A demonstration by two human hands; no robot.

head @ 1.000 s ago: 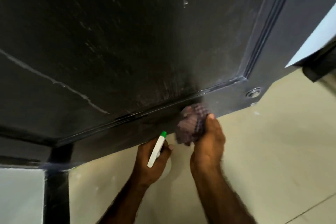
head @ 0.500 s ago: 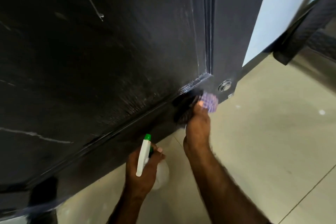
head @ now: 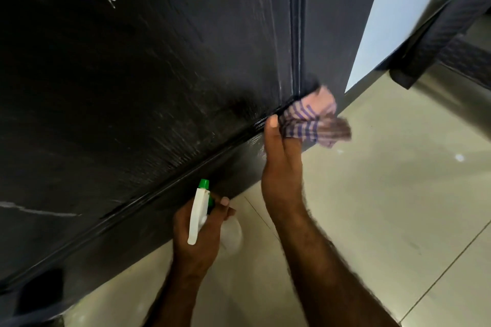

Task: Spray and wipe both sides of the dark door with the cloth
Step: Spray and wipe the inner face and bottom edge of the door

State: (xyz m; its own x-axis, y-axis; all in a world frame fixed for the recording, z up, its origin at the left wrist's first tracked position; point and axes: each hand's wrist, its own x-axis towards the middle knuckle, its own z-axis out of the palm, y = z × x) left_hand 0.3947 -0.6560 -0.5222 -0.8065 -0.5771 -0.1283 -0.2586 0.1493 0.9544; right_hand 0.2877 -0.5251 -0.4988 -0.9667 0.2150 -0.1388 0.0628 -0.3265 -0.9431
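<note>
- The dark door (head: pixel 164 82) fills the upper left and centre of the frame, its lower edge running diagonally from the lower left up to the centre right, above the pale tiled floor (head: pixel 385 207).
- The right hand (head: pixel 281 164), just right of centre, has its fingers curled round a bunched purple-striped cloth (head: pixel 313 122), thumb uppermost, and holds the cloth against the door's bottom corner where the vertical moulding meets the lower rail.
- The left hand (head: pixel 196 233), at lower centre, is wrapped round a white spray bottle (head: pixel 199 210) with a green nozzle; the nozzle points up toward the door's lower rail, and the bottle sits just below that edge.
- The cloth lies directly above and beyond the right hand, on the door's surface; the unwiped moulding runs straight up from it, so the likely stroke follows that vertical axis or goes left along the rail.
- The right hand is the one nearer the door's free edge, which stands at the centre right beside a pale wall (head: pixel 393 8).
- Only this face of the door shows; the far side cannot be judged.
</note>
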